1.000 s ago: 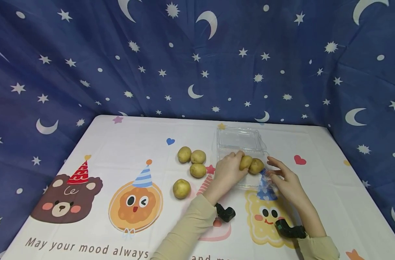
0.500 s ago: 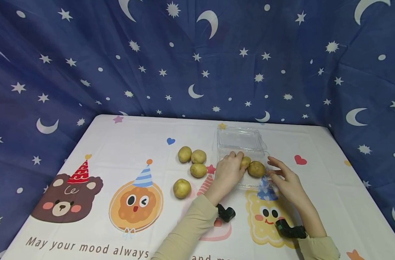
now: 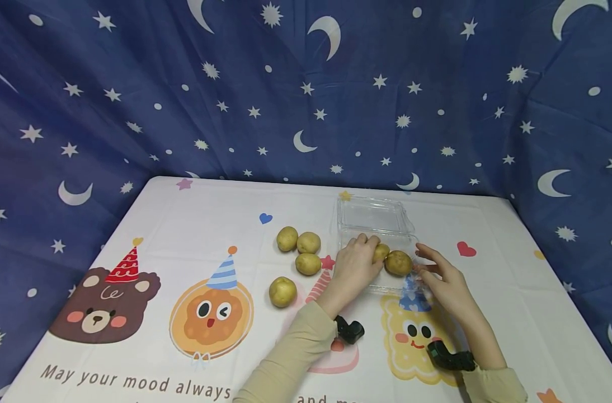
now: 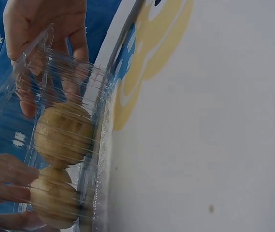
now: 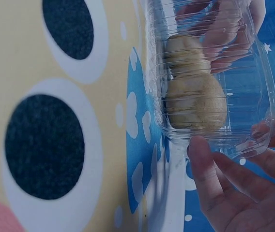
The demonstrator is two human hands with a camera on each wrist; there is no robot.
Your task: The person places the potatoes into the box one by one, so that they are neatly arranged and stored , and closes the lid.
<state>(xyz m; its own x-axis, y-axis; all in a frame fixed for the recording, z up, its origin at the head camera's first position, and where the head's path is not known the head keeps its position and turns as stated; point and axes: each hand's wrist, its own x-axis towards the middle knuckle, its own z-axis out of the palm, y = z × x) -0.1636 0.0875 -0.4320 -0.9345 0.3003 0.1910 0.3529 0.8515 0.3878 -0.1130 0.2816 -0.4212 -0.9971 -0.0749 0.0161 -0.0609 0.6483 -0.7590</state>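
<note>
Gripping one potato (image 3: 381,251) inside the clear container (image 3: 376,230), the left hand (image 3: 355,262) is beside a second potato (image 3: 399,263) in the head view; from the left wrist, the two potatoes touch; from the right wrist, the right hand (image 5: 253,200), fingers spread, touches the container's end

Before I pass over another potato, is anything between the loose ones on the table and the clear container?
Yes: the left hand. It reaches over the left side of the clear container, between it and the loose potatoes, its fingers on a potato inside. The open lid lies beyond, out of the way.
</note>
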